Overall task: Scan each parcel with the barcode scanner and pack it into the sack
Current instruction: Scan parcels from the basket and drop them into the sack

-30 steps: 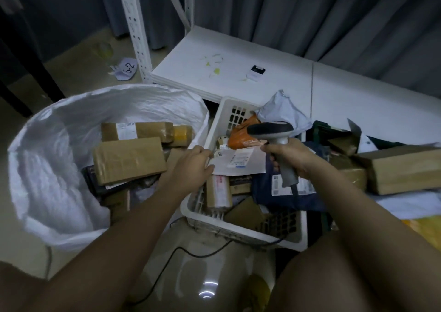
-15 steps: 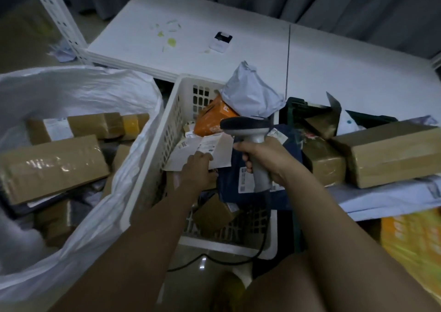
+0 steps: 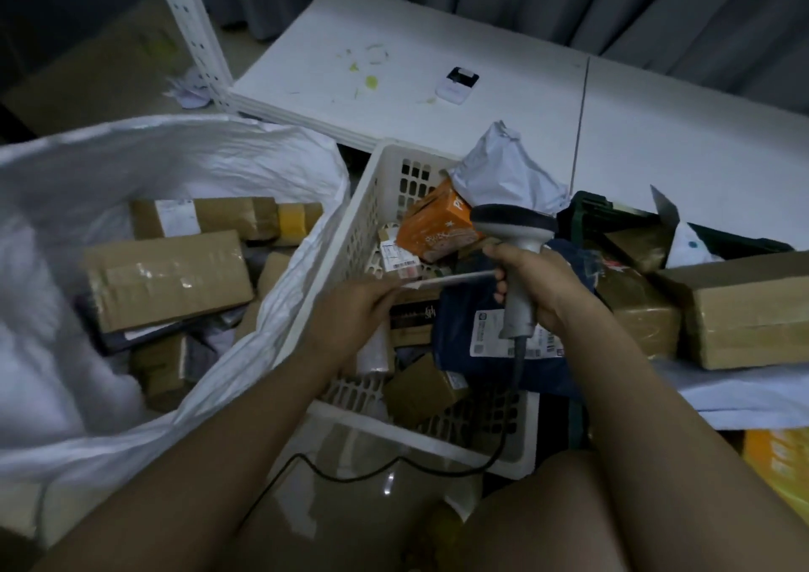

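Observation:
My right hand [image 3: 543, 287] grips the handle of the grey barcode scanner [image 3: 516, 238] over the white basket [image 3: 350, 260]; its cable runs down to the floor. My left hand [image 3: 350, 322] pinches a thin flat white parcel [image 3: 442, 281], seen edge-on just under the scanner head. The basket holds an orange box [image 3: 437, 230], a dark blue bag with a label [image 3: 481, 352], a pale plastic mailer [image 3: 503, 173] and small brown boxes. The white sack [image 3: 131, 164] on the left holds several taped brown cartons [image 3: 166, 278].
A low white shelf board [image 3: 394, 68] with a small white device [image 3: 457, 83] lies behind the basket. Brown cartons [image 3: 744, 308] pile up on the right beside a dark crate. A perforated white upright [image 3: 192, 32] stands at the back left. My knees fill the bottom edge.
The flat white parcel, earlier held face-up with its label showing, is now tilted edge-on in my left hand. The scanner stays over the basket. The view has shifted slightly.

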Demonstrator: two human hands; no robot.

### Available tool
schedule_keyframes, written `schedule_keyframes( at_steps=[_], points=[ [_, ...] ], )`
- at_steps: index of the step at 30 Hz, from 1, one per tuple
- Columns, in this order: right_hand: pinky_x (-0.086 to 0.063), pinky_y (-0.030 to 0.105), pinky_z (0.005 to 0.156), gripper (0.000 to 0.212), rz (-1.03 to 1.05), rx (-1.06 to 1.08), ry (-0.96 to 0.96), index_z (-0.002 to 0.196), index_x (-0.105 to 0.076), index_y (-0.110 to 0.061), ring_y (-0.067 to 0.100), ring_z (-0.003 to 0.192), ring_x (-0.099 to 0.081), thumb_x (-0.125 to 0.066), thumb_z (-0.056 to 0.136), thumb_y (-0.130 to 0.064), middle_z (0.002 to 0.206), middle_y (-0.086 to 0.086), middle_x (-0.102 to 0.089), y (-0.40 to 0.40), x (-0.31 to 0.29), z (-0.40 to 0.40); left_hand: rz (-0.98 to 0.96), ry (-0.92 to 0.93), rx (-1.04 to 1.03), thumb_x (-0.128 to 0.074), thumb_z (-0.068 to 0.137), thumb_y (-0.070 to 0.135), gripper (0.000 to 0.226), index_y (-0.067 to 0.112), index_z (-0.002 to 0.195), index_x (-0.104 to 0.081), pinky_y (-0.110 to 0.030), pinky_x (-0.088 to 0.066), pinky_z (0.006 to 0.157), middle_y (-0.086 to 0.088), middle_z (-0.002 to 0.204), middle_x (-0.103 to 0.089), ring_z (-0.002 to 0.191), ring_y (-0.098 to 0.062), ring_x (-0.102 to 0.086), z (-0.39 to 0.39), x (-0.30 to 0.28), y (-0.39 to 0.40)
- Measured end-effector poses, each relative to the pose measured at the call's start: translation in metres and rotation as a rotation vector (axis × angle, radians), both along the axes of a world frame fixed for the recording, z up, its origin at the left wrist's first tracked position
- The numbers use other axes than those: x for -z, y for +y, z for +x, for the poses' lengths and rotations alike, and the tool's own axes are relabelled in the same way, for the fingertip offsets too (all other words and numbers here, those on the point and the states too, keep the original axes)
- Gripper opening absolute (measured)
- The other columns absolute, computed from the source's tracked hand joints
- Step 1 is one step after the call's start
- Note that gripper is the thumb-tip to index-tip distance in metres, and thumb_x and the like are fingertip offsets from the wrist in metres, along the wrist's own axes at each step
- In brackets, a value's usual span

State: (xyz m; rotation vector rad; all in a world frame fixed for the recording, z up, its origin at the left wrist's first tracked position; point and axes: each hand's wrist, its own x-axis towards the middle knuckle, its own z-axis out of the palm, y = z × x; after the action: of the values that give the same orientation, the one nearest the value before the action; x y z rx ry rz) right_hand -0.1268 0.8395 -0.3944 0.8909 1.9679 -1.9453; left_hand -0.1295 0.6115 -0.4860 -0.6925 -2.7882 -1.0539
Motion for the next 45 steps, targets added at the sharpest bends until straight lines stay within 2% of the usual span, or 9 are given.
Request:
schedule_keyframes(
  at_steps=[5,9,12,16,24,28,36,40,45],
  points=[
    [-0.044,0.03,0.053,0.02,-0.016,-0.197,0.015,0.065,-0.068,-0.014,0.017,0.052,-0.046,-0.069,0.085,-0.015,0.059,0.005,-0.05,-0.029,-0.017,0.017,0.067,-0.165,0.002,-0.056,0.093,0.009,0.023,0.013,0.108,-0.072,-0.007,-0.044,0.073,-0.001,0.095,-0.071,0.084,-0.012,-0.064,0.04,-0.027,-0.062],
    [-0.045,0.028,0.052,0.015,0.014,-0.398,0.017,0.079,-0.056,-0.011,0.016,0.05,-0.046,-0.066,0.089,-0.014,0.058,0.003,-0.05,-0.059,-0.034,0.041,0.291,-0.526,-0.199,-0.048,0.099,0.017,0.022,0.023,0.099,-0.069,-0.035,-0.056,0.082,-0.009,0.112,-0.066,0.096,-0.023,-0.064,0.073,-0.046,-0.105],
    [-0.044,0.028,0.054,0.016,0.08,-0.466,-0.003,0.079,-0.056,-0.012,0.015,0.051,-0.047,-0.068,0.088,-0.016,0.059,0.003,-0.051,-0.081,-0.039,0.059,0.476,-0.719,-0.338,-0.059,0.094,0.028,0.018,0.013,0.094,-0.069,-0.031,-0.058,0.077,-0.007,0.105,-0.067,0.093,-0.017,-0.064,0.089,-0.059,-0.12],
    [-0.046,0.026,0.051,0.01,0.083,-0.382,0.005,0.086,-0.062,-0.011,0.012,0.051,-0.054,-0.071,0.086,-0.016,0.064,0.004,-0.058,-0.113,-0.028,0.083,0.206,-0.562,-0.432,-0.07,0.085,0.015,0.023,0.011,0.106,-0.063,-0.028,-0.044,0.07,-0.006,0.101,-0.061,0.094,-0.021,-0.058,0.092,-0.06,-0.14],
    [-0.044,0.029,0.053,0.027,0.092,-0.312,0.076,0.066,-0.054,-0.008,0.019,0.048,-0.049,-0.067,0.089,-0.014,0.053,0.007,-0.053,-0.164,-0.004,0.127,0.186,-0.434,-0.556,-0.059,0.091,0.012,0.023,0.013,0.114,-0.063,-0.027,-0.041,0.066,-0.002,0.103,-0.063,0.084,-0.019,-0.056,0.092,-0.081,-0.188],
    [-0.043,0.033,0.056,0.02,0.159,-0.286,0.126,0.072,-0.055,-0.01,0.018,0.049,-0.049,-0.069,0.086,-0.015,0.054,0.005,-0.053,-0.182,-0.004,0.14,0.281,-0.415,-0.607,-0.055,0.094,0.009,0.025,0.01,0.117,-0.062,-0.026,-0.038,0.071,-0.003,0.108,-0.061,0.089,-0.017,-0.055,0.093,-0.086,-0.202],
    [-0.036,0.015,0.042,0.021,0.197,-0.402,0.204,0.07,-0.057,-0.013,0.004,0.04,-0.045,-0.07,0.086,-0.012,0.05,-0.002,-0.052,-0.204,-0.016,0.162,0.408,-0.411,-0.582,-0.056,0.092,0.006,0.02,0.011,0.11,-0.064,-0.027,-0.042,0.073,-0.003,0.105,-0.064,0.093,-0.02,-0.059,0.092,-0.088,-0.216],
    [-0.041,0.013,0.047,0.011,0.235,-0.421,0.234,0.087,-0.064,-0.009,0.002,0.051,-0.052,-0.074,0.082,-0.01,0.063,-0.002,-0.062,-0.206,-0.01,0.167,0.433,-0.422,-0.565,-0.056,0.092,0.005,0.019,0.013,0.108,-0.065,-0.024,-0.044,0.066,0.0,0.102,-0.063,0.091,-0.017,-0.059,0.093,-0.09,-0.217],
    [-0.036,0.009,0.044,0.029,0.237,-0.42,0.237,0.069,-0.054,-0.022,-0.006,0.04,-0.048,-0.072,0.083,-0.004,0.041,-0.018,-0.054,-0.206,-0.004,0.169,0.425,-0.421,-0.57,-0.056,0.093,0.008,0.019,0.015,0.109,-0.064,-0.025,-0.046,0.066,0.001,0.103,-0.062,0.09,-0.017,-0.06,0.094,-0.09,-0.216]
  ],
)
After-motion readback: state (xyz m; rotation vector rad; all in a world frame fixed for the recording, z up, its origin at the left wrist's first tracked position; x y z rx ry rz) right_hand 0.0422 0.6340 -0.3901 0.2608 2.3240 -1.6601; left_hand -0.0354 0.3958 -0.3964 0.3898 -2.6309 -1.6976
